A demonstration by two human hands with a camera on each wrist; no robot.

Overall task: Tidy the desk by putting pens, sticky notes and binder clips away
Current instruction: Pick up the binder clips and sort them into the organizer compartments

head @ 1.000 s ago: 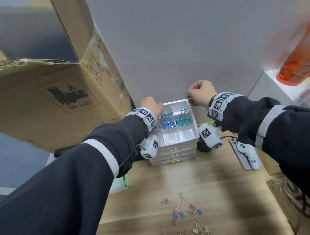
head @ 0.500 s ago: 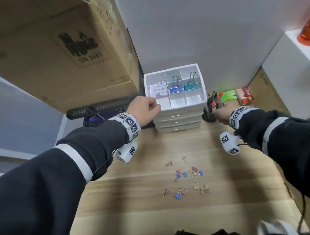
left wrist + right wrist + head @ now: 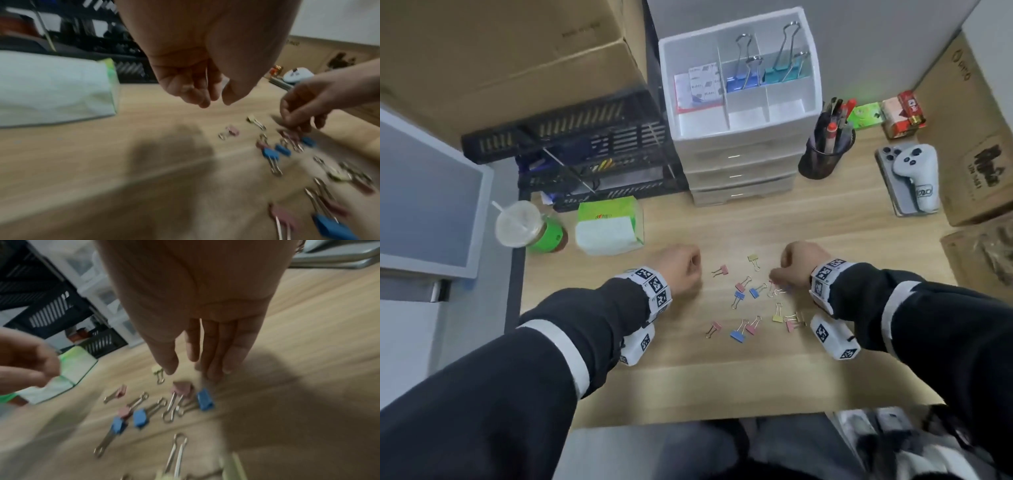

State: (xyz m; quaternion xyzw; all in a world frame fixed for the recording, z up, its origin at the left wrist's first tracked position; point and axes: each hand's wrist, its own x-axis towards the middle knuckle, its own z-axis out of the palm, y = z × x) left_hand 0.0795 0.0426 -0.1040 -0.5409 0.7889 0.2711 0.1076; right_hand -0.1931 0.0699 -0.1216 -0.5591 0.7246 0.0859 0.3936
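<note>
On pale wood counter (image 3: 722, 377): white drawer organiser (image 3: 739, 150) at back by grey wall, black mesh pen cup (image 3: 822, 161) beside it, tissue pack (image 3: 607, 228) left. Small binder clips (image 3: 739, 296), pink, blue, yellow, scattered mid-counter between hands. Left hand (image 3: 679, 269) loosely curled, empty. Right hand (image 3: 796, 265) fingers (image 3: 216, 350) extended, relaxed, just above clips, holding nothing.

Left grip (image 3: 681, 270) loose, right grip (image 3: 796, 265) outstretched

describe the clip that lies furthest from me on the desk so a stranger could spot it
Start at the white plastic drawer unit at the back of the wooden desk, then come toward the scattered small binder clips. The small yellow binder clip lies nearest the drawers, alone at the scatter's far edge; pink clips are its nearest neighbours.
</note>
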